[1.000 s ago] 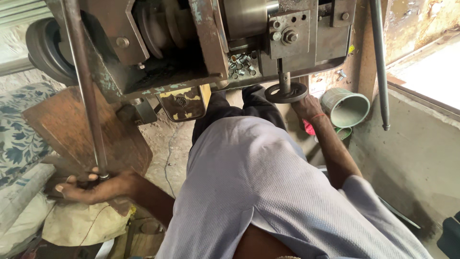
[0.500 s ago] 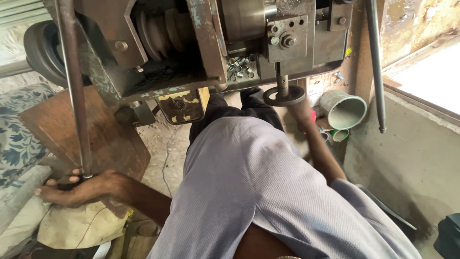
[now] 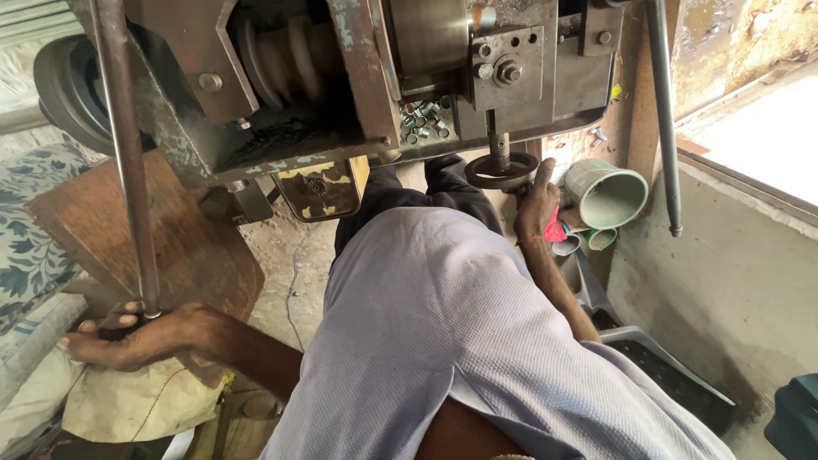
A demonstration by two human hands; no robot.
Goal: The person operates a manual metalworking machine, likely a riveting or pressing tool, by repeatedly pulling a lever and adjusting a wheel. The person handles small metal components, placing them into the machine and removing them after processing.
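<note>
The left hand (image 3: 128, 336) is clenched around the lower end of a long steel lever (image 3: 126, 162) beside a brown wooden board (image 3: 170, 247), while the right hand (image 3: 537, 204) grips the round dark handwheel (image 3: 501, 173) under the press machine (image 3: 358, 77), crowded by a green bucket (image 3: 607, 194) just right.

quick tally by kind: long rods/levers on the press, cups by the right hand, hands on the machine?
Long metal rods: 2, the left lever gripped at its lower end by the left hand, and the right rod hanging free.
Green cups: 3, one large cup and two small cups.
Hands: 2, the right hand at the round die plate.
Total: 7
</note>
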